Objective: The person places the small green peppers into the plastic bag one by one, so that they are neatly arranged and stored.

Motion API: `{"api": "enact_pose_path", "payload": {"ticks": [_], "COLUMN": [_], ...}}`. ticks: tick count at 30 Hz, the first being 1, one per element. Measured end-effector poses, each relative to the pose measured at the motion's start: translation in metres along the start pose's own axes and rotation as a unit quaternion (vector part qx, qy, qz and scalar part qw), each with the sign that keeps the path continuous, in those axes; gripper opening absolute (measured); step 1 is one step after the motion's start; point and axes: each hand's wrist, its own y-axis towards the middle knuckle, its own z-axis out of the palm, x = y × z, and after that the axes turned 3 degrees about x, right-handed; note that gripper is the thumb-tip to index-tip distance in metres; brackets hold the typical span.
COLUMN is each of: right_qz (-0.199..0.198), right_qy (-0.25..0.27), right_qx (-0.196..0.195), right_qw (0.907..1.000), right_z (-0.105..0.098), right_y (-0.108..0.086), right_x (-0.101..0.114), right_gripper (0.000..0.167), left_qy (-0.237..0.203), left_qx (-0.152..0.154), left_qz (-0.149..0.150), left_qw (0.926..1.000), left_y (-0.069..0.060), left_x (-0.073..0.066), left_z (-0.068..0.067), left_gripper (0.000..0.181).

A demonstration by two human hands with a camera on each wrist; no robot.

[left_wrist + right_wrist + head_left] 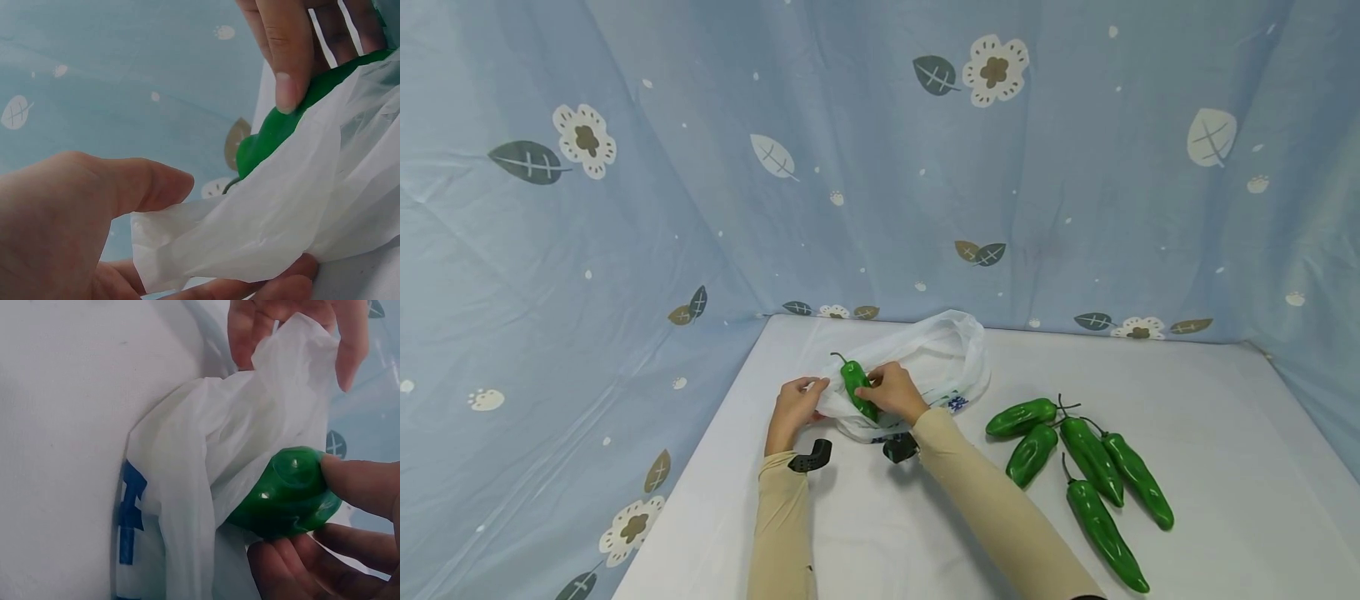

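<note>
A white plastic bag (967, 354) with blue print lies on the table, its mouth spread. My right hand (897, 393) grips a long green chili pepper (854, 380) at the bag's near-left edge, its thin stem pointing up and left. Part of this pepper sits behind the bag's film in the left wrist view. With thumb above and fingers beneath, my left hand (795, 408) holds the bag's edge. The right wrist view shows the pepper's rounded end between thumb and fingers, beside the bag (187, 456).
On the table's right side lie several more green chili peppers (1093, 458), grouped close together beside my right forearm. The table (865, 533) has a white cover. Blue patterned cloth (880, 167) hangs behind it and along the left.
</note>
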Motion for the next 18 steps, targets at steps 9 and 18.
{"api": "enact_pose_path", "payload": {"ticks": [9, 18], "right_qz": [0.002, -0.017], "right_qy": [0.015, 0.030], "right_qx": [-0.008, -0.020], "right_qw": [0.9998, 0.9992], "right_z": [-0.009, -0.025], "right_y": [-0.001, -0.007], "right_x": [0.000, 0.006], "right_gripper": [0.047, 0.047], "left_qy": [-0.002, -0.001], "left_qx": [0.005, -0.001], "left_qz": [0.001, 0.005], "left_qw": [1.0000, 1.0000], "left_y": [0.002, 0.002], "left_x": [0.001, 0.002], "left_z": [0.000, 0.000], "left_gripper": [0.054, 0.054]}}
